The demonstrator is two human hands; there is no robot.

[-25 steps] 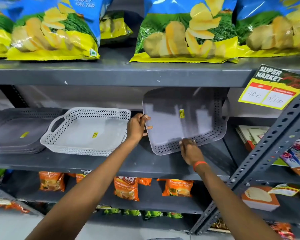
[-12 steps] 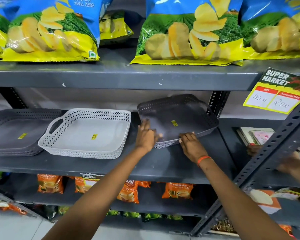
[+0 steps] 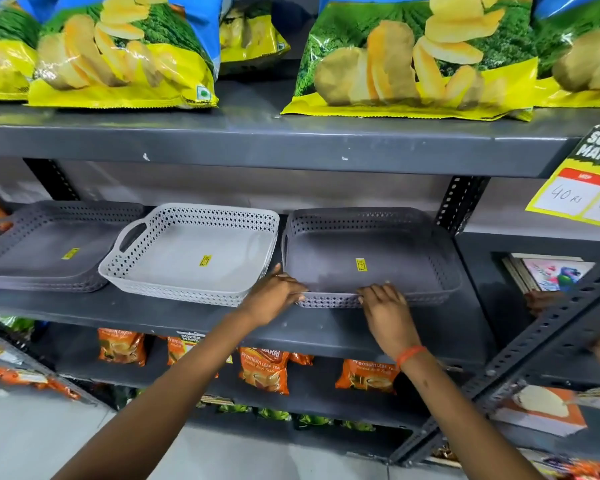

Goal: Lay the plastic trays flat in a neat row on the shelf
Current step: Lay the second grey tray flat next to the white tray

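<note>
Three perforated plastic trays lie flat side by side on the grey middle shelf (image 3: 194,317). A dark grey tray (image 3: 45,247) is at the left, a white tray (image 3: 191,251) in the middle, another dark grey tray (image 3: 371,258) at the right. My left hand (image 3: 274,292) grips the front left corner of the right tray. My right hand (image 3: 383,301) holds its front rim, fingers over the edge. Each tray carries a small yellow sticker.
Large chip bags (image 3: 406,60) fill the shelf above. Orange tea packets (image 3: 264,372) stand on the shelf below. A slotted metal upright (image 3: 548,330) slants across the right. A yellow price sign (image 3: 586,188) hangs at the right, with another person's hand (image 3: 541,301) behind the upright.
The right dark grey tray went from standing upright to tilted to lying flat on the shelf next to the white tray. Both hands followed it down to its front rim.
</note>
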